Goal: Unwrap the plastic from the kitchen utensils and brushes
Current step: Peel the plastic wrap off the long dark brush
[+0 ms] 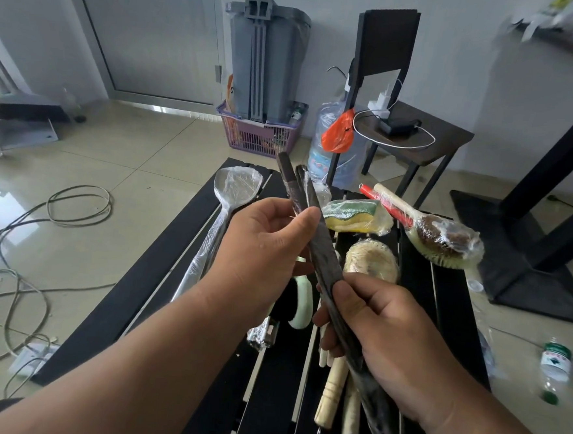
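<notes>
Head view shows us holding a pair of dark utensils (314, 239), long and flat like tongs or chopstick-like paddles, raised above the middle of the worktop (159, 275). Our left hand (262, 249) pinches them near their upper part, thumb tip pressed on the dark surface, while our right hand (382, 325) has its fingers (330, 325) curled round the lower stretch. Whether film covers them is hard to tell; a faint sheen low down suggests it may.

To do this step well, we judge we should find a loose edge of plastic with the left thumb, keep the right hand's hold firm, and peel along the length rather than across, so the film comes away in one strip.

Beneath, toward the near edge, lie pale wooden handles (328, 392) and a round pale brush (373, 262). A wrapped ladle (236, 188) lies along the left side, its bowl at the far edge. Near the far right corner sit a wrapped yellow-and-green sponge (356, 215) and a wrapped brown brush (446, 243) with a red-and-cream handle. Under our left wrist a green-and-black brush (297, 305) shows.
</notes>
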